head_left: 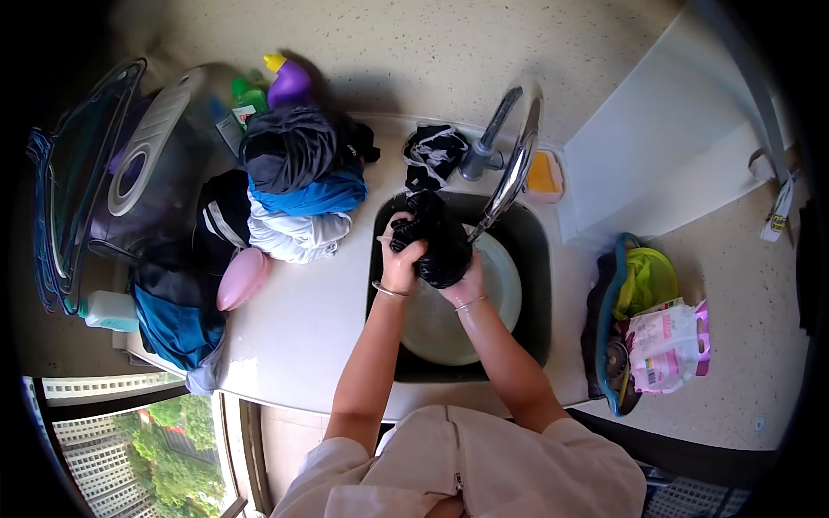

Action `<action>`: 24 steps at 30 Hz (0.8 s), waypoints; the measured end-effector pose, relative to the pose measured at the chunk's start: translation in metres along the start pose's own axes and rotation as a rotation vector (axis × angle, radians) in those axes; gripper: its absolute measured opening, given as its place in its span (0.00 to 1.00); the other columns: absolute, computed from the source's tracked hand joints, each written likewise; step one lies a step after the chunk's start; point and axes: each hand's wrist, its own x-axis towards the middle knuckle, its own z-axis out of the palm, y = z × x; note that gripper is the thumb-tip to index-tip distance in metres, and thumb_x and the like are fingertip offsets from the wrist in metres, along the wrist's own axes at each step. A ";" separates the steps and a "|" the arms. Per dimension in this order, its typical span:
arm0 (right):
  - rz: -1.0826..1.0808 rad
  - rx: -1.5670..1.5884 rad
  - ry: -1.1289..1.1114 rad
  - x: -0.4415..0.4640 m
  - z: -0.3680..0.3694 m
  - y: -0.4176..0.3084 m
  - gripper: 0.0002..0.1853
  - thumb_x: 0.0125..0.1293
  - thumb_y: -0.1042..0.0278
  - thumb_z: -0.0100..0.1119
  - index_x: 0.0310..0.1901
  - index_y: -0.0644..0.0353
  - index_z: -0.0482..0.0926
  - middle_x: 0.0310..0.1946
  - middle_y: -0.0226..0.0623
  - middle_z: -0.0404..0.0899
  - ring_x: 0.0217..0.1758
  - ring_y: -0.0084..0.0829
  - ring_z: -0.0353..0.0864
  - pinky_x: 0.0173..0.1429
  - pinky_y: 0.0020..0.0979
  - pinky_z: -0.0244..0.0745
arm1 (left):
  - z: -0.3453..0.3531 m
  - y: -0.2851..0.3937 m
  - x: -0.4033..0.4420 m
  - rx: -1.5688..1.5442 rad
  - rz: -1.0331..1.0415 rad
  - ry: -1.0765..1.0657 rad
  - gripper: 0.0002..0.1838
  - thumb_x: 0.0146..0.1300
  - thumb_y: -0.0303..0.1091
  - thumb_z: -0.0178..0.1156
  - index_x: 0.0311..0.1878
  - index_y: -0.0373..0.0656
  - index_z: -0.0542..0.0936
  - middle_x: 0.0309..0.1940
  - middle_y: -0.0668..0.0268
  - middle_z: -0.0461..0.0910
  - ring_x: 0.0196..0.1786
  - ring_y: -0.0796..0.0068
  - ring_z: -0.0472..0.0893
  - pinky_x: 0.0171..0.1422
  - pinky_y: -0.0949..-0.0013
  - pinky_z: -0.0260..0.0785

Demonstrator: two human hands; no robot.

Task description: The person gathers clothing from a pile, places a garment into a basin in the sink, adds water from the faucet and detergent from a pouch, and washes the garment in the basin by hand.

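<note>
Both my hands grip a bunched black cloth (436,242), which looks wet, above the sink. My left hand (401,259) is closed around its left side. Under its right side, my right hand (466,281) is wrapped against it, partly hidden by the cloth. A chrome faucet (525,142) arches over from the back, its spout end close to the cloth. Below my hands a pale round basin (505,268) sits in the dark sink (537,345). Another black-and-white crumpled cloth (434,151) lies on the counter behind the sink, left of the faucet.
Piled clothes (298,186) and a pink oval dish (243,279) lie on the left counter. Bottles (289,82), wire hangers (86,181) and a clear bin with a white lid (155,142) stand beyond. Right of the sink are a soap dish (544,177) and a blue-rimmed basket (620,259).
</note>
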 end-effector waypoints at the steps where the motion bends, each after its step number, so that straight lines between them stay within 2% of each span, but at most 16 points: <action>1: 0.047 -0.031 -0.063 0.001 -0.005 0.002 0.25 0.70 0.52 0.36 0.60 0.61 0.68 0.58 0.41 0.71 0.59 0.40 0.72 0.66 0.41 0.65 | 0.005 0.012 -0.003 0.250 0.116 -0.087 0.17 0.41 0.27 0.57 0.39 0.38 0.73 0.40 0.63 0.77 0.43 0.70 0.76 0.53 0.69 0.67; 2: 0.111 -0.018 -0.092 0.002 -0.011 0.002 0.24 0.70 0.54 0.35 0.60 0.61 0.67 0.58 0.41 0.71 0.59 0.40 0.71 0.66 0.42 0.65 | 0.008 0.019 -0.005 0.498 0.232 -0.177 0.18 0.36 0.24 0.59 0.36 0.39 0.72 0.38 0.63 0.77 0.40 0.72 0.75 0.50 0.71 0.66; 3: 0.176 -0.006 -0.121 0.004 -0.018 0.001 0.23 0.71 0.56 0.35 0.60 0.61 0.67 0.58 0.40 0.70 0.60 0.39 0.71 0.66 0.42 0.65 | 0.008 0.021 -0.009 0.549 0.201 -0.274 0.20 0.33 0.23 0.62 0.34 0.41 0.69 0.39 0.58 0.77 0.46 0.65 0.77 0.53 0.72 0.64; 4: 0.173 -0.031 -0.219 0.008 -0.020 -0.002 0.21 0.71 0.57 0.33 0.57 0.60 0.69 0.53 0.39 0.73 0.56 0.35 0.73 0.62 0.39 0.69 | 0.012 0.027 -0.012 0.627 0.282 -0.381 0.20 0.33 0.23 0.62 0.34 0.41 0.69 0.40 0.53 0.77 0.53 0.57 0.77 0.61 0.65 0.62; 5: 0.271 0.071 -0.325 0.018 -0.043 -0.006 0.20 0.72 0.56 0.34 0.54 0.60 0.70 0.50 0.38 0.74 0.53 0.33 0.75 0.59 0.36 0.71 | 0.016 0.031 -0.014 0.675 0.382 -0.520 0.19 0.32 0.24 0.63 0.33 0.42 0.68 0.41 0.53 0.77 0.56 0.54 0.75 0.64 0.60 0.60; 7: 0.635 0.066 -0.249 0.024 -0.037 -0.019 0.19 0.72 0.51 0.39 0.45 0.58 0.73 0.40 0.36 0.76 0.43 0.27 0.77 0.50 0.28 0.74 | 0.023 0.039 -0.021 0.731 0.526 -0.758 0.19 0.32 0.26 0.64 0.30 0.44 0.67 0.44 0.55 0.78 0.56 0.50 0.75 0.68 0.48 0.56; 8: 0.678 -0.246 -0.107 0.025 -0.034 -0.026 0.15 0.69 0.53 0.48 0.39 0.57 0.73 0.36 0.35 0.76 0.40 0.25 0.77 0.46 0.27 0.74 | 0.019 0.035 -0.024 0.779 0.583 -0.865 0.19 0.35 0.29 0.65 0.31 0.46 0.67 0.44 0.57 0.80 0.57 0.52 0.75 0.67 0.50 0.59; 10: 0.573 -0.530 0.034 0.006 0.034 -0.022 0.12 0.65 0.56 0.55 0.37 0.57 0.72 0.32 0.33 0.75 0.35 0.25 0.76 0.43 0.26 0.73 | 0.030 0.043 -0.038 0.816 0.660 -1.042 0.18 0.37 0.29 0.65 0.31 0.46 0.67 0.45 0.59 0.79 0.56 0.55 0.76 0.66 0.51 0.61; 11: 0.600 -0.669 0.005 0.010 0.031 -0.023 0.13 0.67 0.56 0.52 0.35 0.56 0.67 0.27 0.26 0.68 0.32 0.24 0.70 0.45 0.25 0.69 | 0.033 0.041 -0.041 0.840 0.720 -1.145 0.18 0.37 0.30 0.66 0.31 0.44 0.67 0.47 0.60 0.78 0.56 0.57 0.76 0.64 0.53 0.65; 12: 0.596 -0.670 0.006 0.008 0.040 -0.023 0.13 0.67 0.56 0.52 0.35 0.56 0.67 0.27 0.26 0.68 0.32 0.24 0.70 0.45 0.25 0.69 | 0.034 0.038 -0.044 0.901 0.754 -1.231 0.20 0.34 0.32 0.66 0.30 0.43 0.67 0.48 0.60 0.77 0.55 0.57 0.76 0.64 0.56 0.65; 15: 0.785 -0.730 -0.019 -0.002 0.067 -0.025 0.07 0.62 0.67 0.55 0.38 0.57 0.68 0.25 0.28 0.68 0.30 0.24 0.70 0.41 0.27 0.68 | 0.041 0.028 -0.054 0.951 0.845 -1.317 0.18 0.34 0.34 0.64 0.30 0.42 0.68 0.44 0.58 0.77 0.51 0.57 0.76 0.61 0.59 0.67; 17: 0.782 -0.856 -0.081 -0.005 0.073 -0.025 0.08 0.61 0.68 0.55 0.39 0.58 0.68 0.24 0.28 0.68 0.28 0.24 0.71 0.38 0.28 0.69 | 0.046 0.022 -0.063 1.080 0.944 -1.453 0.14 0.37 0.35 0.60 0.28 0.42 0.69 0.34 0.59 0.76 0.42 0.58 0.77 0.54 0.63 0.69; 18: 0.778 -0.978 -0.147 -0.007 0.076 -0.024 0.09 0.61 0.69 0.55 0.41 0.60 0.69 0.23 0.29 0.68 0.26 0.24 0.71 0.36 0.28 0.69 | 0.048 0.021 -0.067 1.082 0.946 -1.449 0.14 0.37 0.35 0.60 0.28 0.42 0.69 0.34 0.59 0.76 0.42 0.58 0.77 0.54 0.63 0.69; 19: 0.764 -0.979 -0.178 -0.008 0.073 -0.025 0.12 0.59 0.72 0.58 0.44 0.64 0.71 0.24 0.32 0.72 0.25 0.22 0.73 0.35 0.29 0.73 | 0.051 0.020 -0.072 1.143 0.957 -1.490 0.12 0.39 0.35 0.59 0.27 0.42 0.68 0.30 0.60 0.74 0.37 0.60 0.76 0.50 0.64 0.69; 21: 0.730 -1.043 -0.175 -0.017 0.073 -0.024 0.12 0.59 0.73 0.58 0.44 0.64 0.71 0.23 0.32 0.72 0.24 0.21 0.73 0.35 0.29 0.73 | 0.054 0.018 -0.081 1.187 1.007 -1.492 0.10 0.41 0.36 0.57 0.25 0.42 0.68 0.22 0.64 0.71 0.29 0.64 0.75 0.42 0.66 0.68; 24: 0.597 -1.274 -0.237 -0.032 0.082 -0.021 0.12 0.58 0.73 0.60 0.42 0.63 0.71 0.22 0.31 0.71 0.22 0.21 0.74 0.31 0.25 0.72 | 0.052 0.005 -0.090 1.257 1.072 -1.635 0.10 0.42 0.36 0.57 0.25 0.43 0.68 0.22 0.65 0.72 0.29 0.64 0.76 0.42 0.66 0.68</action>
